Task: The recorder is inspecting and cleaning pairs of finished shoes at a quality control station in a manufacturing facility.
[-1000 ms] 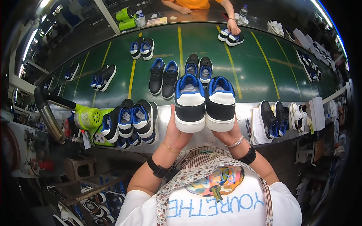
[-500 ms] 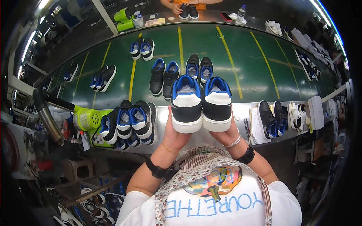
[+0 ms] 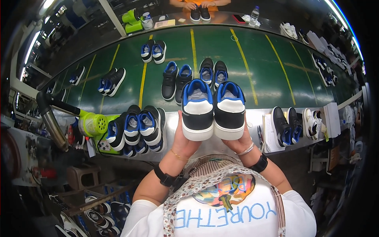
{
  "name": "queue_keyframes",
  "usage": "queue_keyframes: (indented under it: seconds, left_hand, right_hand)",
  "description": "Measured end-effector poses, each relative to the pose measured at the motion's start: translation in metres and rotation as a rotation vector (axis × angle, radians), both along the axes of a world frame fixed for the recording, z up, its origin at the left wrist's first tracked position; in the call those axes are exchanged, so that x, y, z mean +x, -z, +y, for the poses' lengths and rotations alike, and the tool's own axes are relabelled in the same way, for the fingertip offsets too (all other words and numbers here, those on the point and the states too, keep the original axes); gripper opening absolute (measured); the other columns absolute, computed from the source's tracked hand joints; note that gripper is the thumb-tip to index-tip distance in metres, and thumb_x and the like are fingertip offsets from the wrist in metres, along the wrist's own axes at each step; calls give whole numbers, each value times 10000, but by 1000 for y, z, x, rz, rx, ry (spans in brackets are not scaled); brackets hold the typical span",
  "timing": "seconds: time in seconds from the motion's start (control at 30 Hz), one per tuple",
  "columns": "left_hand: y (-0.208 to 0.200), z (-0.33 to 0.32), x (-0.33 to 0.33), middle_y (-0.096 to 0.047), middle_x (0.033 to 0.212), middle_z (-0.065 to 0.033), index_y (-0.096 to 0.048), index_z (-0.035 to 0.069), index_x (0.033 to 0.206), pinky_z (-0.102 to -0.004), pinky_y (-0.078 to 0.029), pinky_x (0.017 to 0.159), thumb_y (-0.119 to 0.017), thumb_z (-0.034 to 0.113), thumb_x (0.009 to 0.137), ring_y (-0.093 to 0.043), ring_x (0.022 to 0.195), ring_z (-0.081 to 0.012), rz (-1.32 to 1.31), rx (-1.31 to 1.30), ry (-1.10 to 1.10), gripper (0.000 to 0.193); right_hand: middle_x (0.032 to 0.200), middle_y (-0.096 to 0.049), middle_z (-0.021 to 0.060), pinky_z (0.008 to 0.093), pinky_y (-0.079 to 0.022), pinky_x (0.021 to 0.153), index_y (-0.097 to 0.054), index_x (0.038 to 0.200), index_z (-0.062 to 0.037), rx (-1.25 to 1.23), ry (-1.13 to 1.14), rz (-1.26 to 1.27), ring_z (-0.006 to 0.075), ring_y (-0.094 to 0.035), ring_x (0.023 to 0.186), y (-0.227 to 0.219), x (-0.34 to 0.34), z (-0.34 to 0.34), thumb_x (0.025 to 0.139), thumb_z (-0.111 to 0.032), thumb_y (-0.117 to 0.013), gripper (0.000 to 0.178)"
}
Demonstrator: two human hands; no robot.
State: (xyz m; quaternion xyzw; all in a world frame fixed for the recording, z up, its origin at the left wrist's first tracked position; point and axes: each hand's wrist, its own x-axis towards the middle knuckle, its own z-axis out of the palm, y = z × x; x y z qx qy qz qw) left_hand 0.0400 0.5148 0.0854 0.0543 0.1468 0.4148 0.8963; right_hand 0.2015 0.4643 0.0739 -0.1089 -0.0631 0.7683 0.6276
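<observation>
Side by side, a pair of black sneakers with white heels, white soles and blue linings is held up before me, heels toward me. My left hand (image 3: 185, 139) is closed around the lower side of the left sneaker (image 3: 197, 118). Under the outer side of the right sneaker (image 3: 229, 118), my right hand (image 3: 240, 142) grips in the same way. Most fingers are hidden behind the shoes. Crumpled pale paper fills both openings. Just beyond them, two more pairs of black sneakers (image 3: 169, 81) stand on the green conveyor belt (image 3: 272, 75).
Several sneakers (image 3: 149, 125) are stacked at left beside a lime-green blower (image 3: 94, 124) with a metal nozzle. At right, black shoes (image 3: 281, 126) rest by a notepad (image 3: 269, 136) and pen. Across the belt, a co-worker's hands (image 3: 197, 6) touch dark shoes.
The whole view has shifted slightly, so the belt and its shoes appear a little further right. Both hands keep their hold on the sneakers, which look nearly unchanged.
</observation>
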Motion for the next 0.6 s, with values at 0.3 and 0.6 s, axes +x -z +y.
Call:
queue_keyframes:
  seconds: [0.3,0.6]
  left_hand:
    - [-1,1,3,-544,1157,-66,-490,94,1162,-358,-401,951,-423,272,901,-517,1073,-220,-33,3,20,322]
    - [-3,-2,-2,-554,1143,-59,-505,115,1146,-352,-431,921,-425,306,899,-526,1066,-210,34,-23,-34,322]
  right_hand:
    - [1312,-422,48,398,-319,1017,-364,1311,-148,-7,21,33,228,-407,1202,-1,-1,-1,821,-585,-408,658]
    - [1342,-388,21,384,-307,1028,-338,1328,-174,-29,-60,53,212,-382,1224,1,-3,4,843,-582,-356,634]
